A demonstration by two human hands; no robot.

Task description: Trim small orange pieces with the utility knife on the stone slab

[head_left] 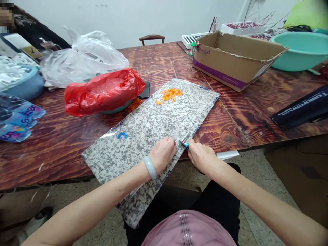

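My left hand (164,153), with a pale bangle (150,167) on its wrist, is closed over the near right part of a speckled grey stone-look board (143,143). Thin pale strands show at its fingertips, but I cannot make out what it grips. My right hand (201,155) is closed around a small blue-handled tool (185,145) with a thin metal end. That end points at my left fingertips. A slim silvery rod (185,136) lies just beyond. Farther up the board is a pile of orange translucent pieces (170,94); a few blue pieces (122,135) lie toward the left.
The board overhangs the wooden table's (58,143) front edge. A red plastic bag (102,90) over a bowl and a clear bag (84,61) stand left. Rightward are a cardboard box (222,68), green basin (302,51) and dark cylindrical object (302,106). Another person's dark sleeve (38,29) shows far left.
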